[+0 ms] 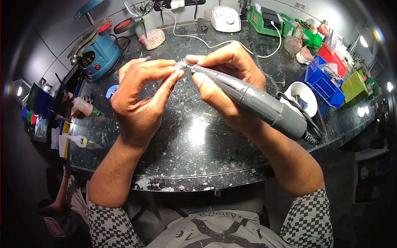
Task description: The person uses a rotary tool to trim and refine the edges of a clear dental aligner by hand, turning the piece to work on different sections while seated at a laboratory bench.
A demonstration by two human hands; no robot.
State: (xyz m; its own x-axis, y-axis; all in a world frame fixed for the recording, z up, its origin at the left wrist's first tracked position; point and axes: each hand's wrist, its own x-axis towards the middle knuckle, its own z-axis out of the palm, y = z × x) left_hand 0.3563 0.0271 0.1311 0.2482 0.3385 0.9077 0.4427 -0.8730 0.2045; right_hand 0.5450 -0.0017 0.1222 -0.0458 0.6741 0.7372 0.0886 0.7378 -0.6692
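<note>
My left hand [139, 91] pinches a small clear, glassy-looking piece [180, 65] between thumb and fingertips, over the middle of the dark bench. The piece's exact shape is too small to make out. My right hand [231, 76] is wrapped round a thick grey rotary handpiece [258, 102], held slantwise like a pen. Its narrow end points left and meets, or nearly meets, the clear piece; the bit itself I cannot make out. From the handpiece's rear end a black coiled cord [312, 134] runs off. My fingertips are close together at the piece.
The speckled black bench [173, 153] carries a blue machine [97, 58] at far left and a white control box [226, 19] at the back. A pinkish plaster block [152, 39], white cup [304, 93], blue bin [326, 87] and small bottle [80, 141] stand around. Another person [66, 206] is lower left.
</note>
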